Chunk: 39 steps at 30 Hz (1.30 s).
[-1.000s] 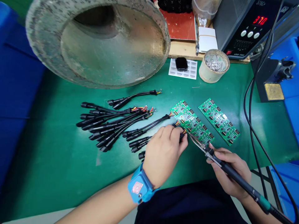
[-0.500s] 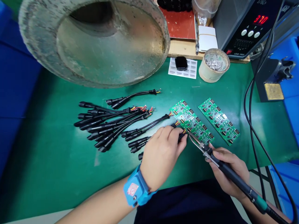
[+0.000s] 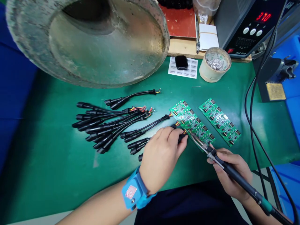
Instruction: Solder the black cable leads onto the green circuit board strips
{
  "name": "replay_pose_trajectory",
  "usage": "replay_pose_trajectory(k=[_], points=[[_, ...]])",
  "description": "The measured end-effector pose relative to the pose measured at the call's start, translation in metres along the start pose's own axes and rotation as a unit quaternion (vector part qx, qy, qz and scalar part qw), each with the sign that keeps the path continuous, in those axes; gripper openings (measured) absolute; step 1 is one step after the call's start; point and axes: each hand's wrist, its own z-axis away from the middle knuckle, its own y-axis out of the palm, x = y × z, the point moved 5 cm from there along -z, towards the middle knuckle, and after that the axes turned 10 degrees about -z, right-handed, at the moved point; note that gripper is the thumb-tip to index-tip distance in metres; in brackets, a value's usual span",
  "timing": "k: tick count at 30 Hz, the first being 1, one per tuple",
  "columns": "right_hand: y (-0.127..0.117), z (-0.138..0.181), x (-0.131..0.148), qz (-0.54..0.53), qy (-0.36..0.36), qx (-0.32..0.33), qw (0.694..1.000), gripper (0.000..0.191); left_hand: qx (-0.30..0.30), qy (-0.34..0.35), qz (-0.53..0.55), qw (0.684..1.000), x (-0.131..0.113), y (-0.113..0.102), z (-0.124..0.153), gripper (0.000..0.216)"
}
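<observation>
My left hand (image 3: 161, 156), with a blue wrist strap (image 3: 133, 192), is closed on a black cable (image 3: 181, 136) and holds its coloured wire ends against the edge of a green circuit board strip (image 3: 193, 123). My right hand (image 3: 232, 175) grips a soldering iron (image 3: 225, 167) like a pen. Its tip rests at the board edge where the wires meet it. Two other cables (image 3: 145, 127) are joined to the same strip. A second green board strip (image 3: 219, 121) lies just to the right.
A bundle of loose black cables (image 3: 107, 123) lies left of the boards on the green mat (image 3: 58, 162). A large metal fume hood (image 3: 93, 40) hangs over the back left. A soldering station (image 3: 248, 28) reading 370, a solder cup (image 3: 214, 65) and an iron stand (image 3: 274, 81) are at the right.
The view has drifted slightly. The soldering iron tip has crept a little closer to the wire ends at the board edge; both hands otherwise stay in place.
</observation>
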Motion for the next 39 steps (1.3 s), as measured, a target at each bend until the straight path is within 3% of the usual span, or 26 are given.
replay_pose_trajectory(k=[10, 13, 16, 19, 22, 25, 27, 31, 32, 33, 34, 36, 39], points=[[-0.002, 0.004, -0.004, -0.012, 0.0, -0.022, 1.0, 0.038, 0.009, -0.005, 0.086, 0.996, 0.01, -0.006, -0.001, 0.023], [-0.005, 0.007, -0.007, -0.013, 0.01, -0.045, 0.999, 0.036, -0.038, -0.032, 0.055, 0.997, 0.037, -0.022, -0.015, 0.025], [-0.006, 0.008, -0.007, -0.014, 0.0, -0.062, 0.998, 0.035, -0.08, -0.068, -0.068, 0.992, 0.074, -0.029, -0.035, 0.027], [-0.006, 0.009, -0.009, -0.003, 0.005, -0.076, 0.997, 0.033, -0.049, -0.052, -0.1, 0.992, 0.103, -0.013, -0.053, 0.027], [-0.004, 0.009, -0.01, 0.013, 0.017, -0.095, 0.995, 0.027, -0.033, -0.029, -0.076, 0.996, 0.116, 0.003, -0.063, 0.025], [-0.004, 0.008, -0.009, 0.0, 0.012, -0.135, 0.991, 0.022, -0.066, -0.039, -0.063, 0.995, 0.115, -0.008, -0.061, 0.024], [-0.005, 0.007, -0.01, -0.023, 0.016, -0.152, 0.988, 0.022, -0.106, -0.058, -0.062, 0.991, 0.106, -0.03, -0.053, 0.026], [0.001, -0.001, -0.014, -0.041, -0.009, -0.127, 0.991, 0.029, -0.175, -0.101, -0.031, 0.979, 0.072, -0.071, -0.025, 0.021], [0.003, -0.004, -0.015, -0.032, -0.02, -0.121, 0.992, 0.031, -0.144, -0.097, 0.044, 0.984, 0.062, -0.07, -0.021, 0.021], [0.006, -0.008, -0.016, -0.02, -0.027, -0.118, 0.993, 0.032, -0.072, -0.087, 0.133, 0.985, 0.05, -0.061, -0.017, 0.025], [0.009, -0.012, -0.016, -0.008, -0.028, -0.114, 0.993, 0.033, 0.016, -0.082, 0.231, 0.969, 0.038, -0.047, -0.014, 0.029], [0.018, -0.021, -0.016, 0.009, -0.018, -0.106, 0.994, 0.033, 0.159, -0.095, 0.37, 0.91, 0.02, -0.019, -0.008, 0.027], [0.029, -0.035, -0.012, 0.012, -0.015, -0.093, 0.995, 0.034, 0.224, -0.126, 0.435, 0.863, 0.011, 0.005, -0.005, 0.022]])
